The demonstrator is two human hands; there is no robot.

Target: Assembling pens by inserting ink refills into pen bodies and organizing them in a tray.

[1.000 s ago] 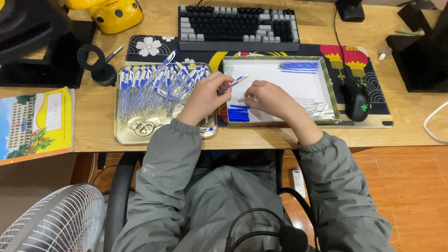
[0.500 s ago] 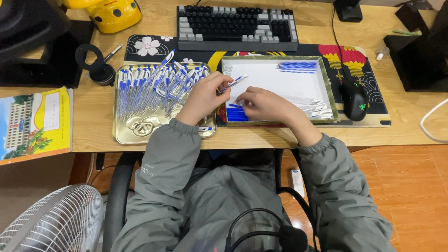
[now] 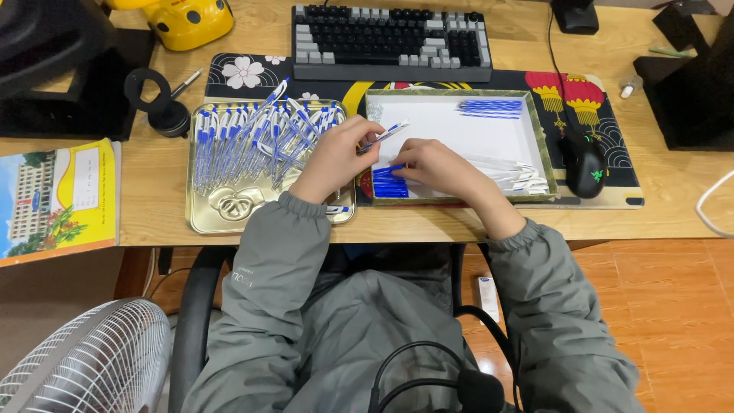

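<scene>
My left hand (image 3: 335, 159) holds a blue-and-white pen (image 3: 384, 136) by its end, tip pointing right over the edge of the white tray (image 3: 459, 99). My right hand (image 3: 437, 170) rests in that tray's near left corner. Its fingertips pinch a blue pen piece (image 3: 386, 169) at the top of a small pile of blue pieces (image 3: 390, 187). A gold tray (image 3: 222, 218) on the left is heaped with several blue-and-white pens (image 3: 252, 134). A bundle of blue refills (image 3: 489, 107) lies at the white tray's far side, and clear barrels (image 3: 524, 177) at its right.
A keyboard (image 3: 390, 38) lies behind the trays on a patterned desk mat (image 3: 245, 73). A black mouse (image 3: 585, 162) sits to the right, a booklet (image 3: 57, 195) at the left desk edge, and a black tape dispenser (image 3: 160, 107) and a yellow object (image 3: 187, 19) far left. A fan (image 3: 84, 359) stands below.
My right hand has slid slightly down and left onto the pile of blue pieces. My left hand keeps holding the pen in nearly the same place.
</scene>
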